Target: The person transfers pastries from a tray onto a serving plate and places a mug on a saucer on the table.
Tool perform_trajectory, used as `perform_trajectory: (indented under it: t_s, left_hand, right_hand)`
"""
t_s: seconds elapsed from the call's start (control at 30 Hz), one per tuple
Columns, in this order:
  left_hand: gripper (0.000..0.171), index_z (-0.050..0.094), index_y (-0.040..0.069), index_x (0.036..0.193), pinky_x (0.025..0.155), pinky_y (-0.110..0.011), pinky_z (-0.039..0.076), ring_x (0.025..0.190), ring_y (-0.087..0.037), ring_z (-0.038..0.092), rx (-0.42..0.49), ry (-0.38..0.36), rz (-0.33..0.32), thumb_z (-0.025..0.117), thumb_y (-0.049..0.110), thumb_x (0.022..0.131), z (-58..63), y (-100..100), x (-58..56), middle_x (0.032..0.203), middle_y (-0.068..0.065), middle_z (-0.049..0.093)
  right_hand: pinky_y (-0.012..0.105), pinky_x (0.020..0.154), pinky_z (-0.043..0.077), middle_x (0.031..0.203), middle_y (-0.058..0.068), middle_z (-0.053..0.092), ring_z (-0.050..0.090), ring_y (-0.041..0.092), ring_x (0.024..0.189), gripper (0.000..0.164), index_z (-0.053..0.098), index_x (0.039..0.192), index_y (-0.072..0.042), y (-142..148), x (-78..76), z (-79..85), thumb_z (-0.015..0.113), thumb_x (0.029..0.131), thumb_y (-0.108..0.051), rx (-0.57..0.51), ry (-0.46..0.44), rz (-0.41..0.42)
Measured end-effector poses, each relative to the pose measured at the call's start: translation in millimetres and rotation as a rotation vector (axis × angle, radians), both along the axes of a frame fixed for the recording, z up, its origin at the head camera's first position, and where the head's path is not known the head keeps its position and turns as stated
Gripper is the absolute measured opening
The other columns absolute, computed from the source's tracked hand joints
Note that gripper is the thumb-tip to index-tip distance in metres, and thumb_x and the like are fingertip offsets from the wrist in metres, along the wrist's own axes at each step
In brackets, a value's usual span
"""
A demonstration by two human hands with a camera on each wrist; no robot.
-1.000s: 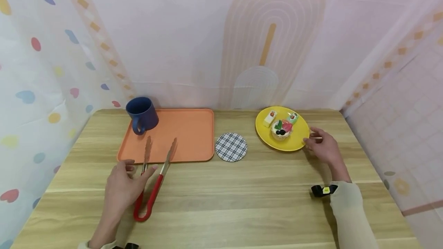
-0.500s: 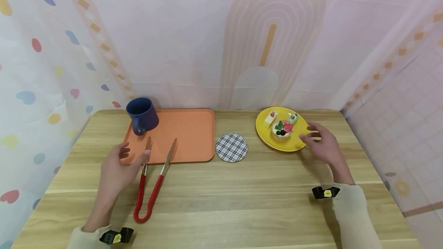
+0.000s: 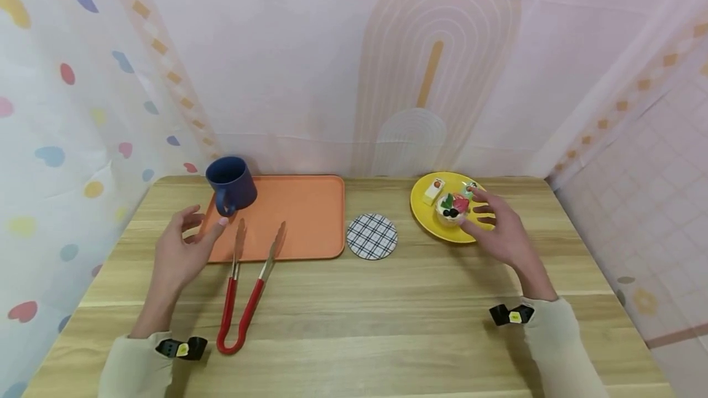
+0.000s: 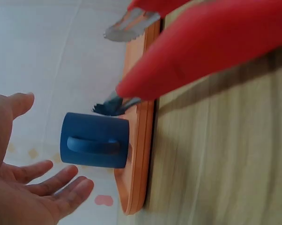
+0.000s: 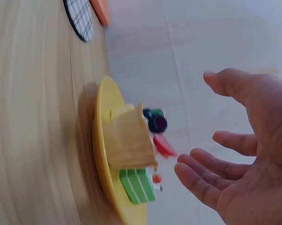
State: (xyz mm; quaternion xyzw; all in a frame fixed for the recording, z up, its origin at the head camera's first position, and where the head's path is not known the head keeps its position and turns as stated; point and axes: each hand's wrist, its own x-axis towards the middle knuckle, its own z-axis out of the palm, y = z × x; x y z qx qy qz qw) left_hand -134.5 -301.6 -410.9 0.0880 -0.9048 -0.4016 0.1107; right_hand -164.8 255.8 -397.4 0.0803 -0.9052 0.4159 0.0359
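Note:
In the head view my left hand [image 3: 179,250] hovers by the left front corner of the orange tray [image 3: 304,217], its fingers spread and holding nothing. A blue mug [image 3: 235,186] stands upright on the tray's back left, just beyond that hand. To the hand's right lie red-handled tongs [image 3: 228,312], their metal tips over the tray. My right hand [image 3: 500,232] is above the right side of a yellow plate [image 3: 423,223], apart from the food. On the plate sit a fruit tart [image 5: 129,138], a green cake slice [image 5: 136,185] and a yellow cake slice [image 3: 433,191].
A round checked coaster [image 3: 372,236] lies between tray and plate on the wooden table [image 3: 359,330]. A patterned cloth backdrop [image 3: 298,78] rises behind the table's back edge and along both sides.
My left hand has moved forward and left, off the tongs toward the mug. The right hand has left the plate's rim and shifted left over the plate. Mug, tongs and plate stay put.

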Motion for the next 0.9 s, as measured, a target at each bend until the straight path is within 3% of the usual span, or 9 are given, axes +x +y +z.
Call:
perform_trajectory:
  t_s: [0.33, 0.67, 0.8, 0.9]
  left_hand:
    - [0.081, 0.033, 0.005, 0.158, 0.104, -0.053, 0.049, 0.136, -0.042, 0.049, 0.005, -0.001, -0.029, 0.061, 0.053, 0.098, -2.7, -10, -16.6, 0.149, -0.026, 0.051]
    - [0.080, 0.034, 0.004, 0.157, 0.107, -0.061, 0.044, 0.138, -0.044, 0.047, 0.033, -0.020, -0.096, 0.059, 0.054, 0.099, -9.1, -18, -33.4, 0.151, -0.026, 0.049]
    - [0.075, 0.037, 0.003, 0.155, 0.097, -0.030, 0.054, 0.132, -0.036, 0.051, 0.064, -0.015, -0.136, 0.059, 0.050, 0.101, -13.4, -21, -40.0, 0.148, -0.025, 0.051]
    - [0.072, 0.039, 0.002, 0.154, 0.082, -0.011, 0.051, 0.120, -0.015, 0.055, 0.113, -0.025, -0.157, 0.059, 0.048, 0.102, -16.6, -22, -45.0, 0.146, -0.023, 0.052]
  right_hand:
    - [0.055, 0.105, 0.048, 0.140, 0.021, 0.056, 0.057, 0.038, 0.125, 0.085, 0.037, 0.157, -0.006, -23, 3.5, -2.1, 0.082, 0.088, -0.027, -0.001, 0.045, 0.067]
    - [0.054, 0.103, 0.051, 0.146, 0.016, 0.050, 0.058, 0.037, 0.127, 0.100, 0.028, 0.161, -0.016, -49, 11.0, -6.0, 0.087, 0.083, -0.035, 0.006, 0.003, 0.149]
    - [0.054, 0.103, 0.051, 0.147, 0.016, 0.049, 0.058, 0.036, 0.126, 0.102, 0.027, 0.161, -0.017, -59, 11.6, -10.4, 0.087, 0.082, -0.038, 0.008, -0.025, 0.178]
    - [0.053, 0.104, 0.051, 0.148, 0.015, 0.049, 0.058, 0.036, 0.126, 0.102, 0.028, 0.161, -0.018, -66, 10.4, -14.0, 0.087, 0.081, -0.040, 0.017, -0.056, 0.194]
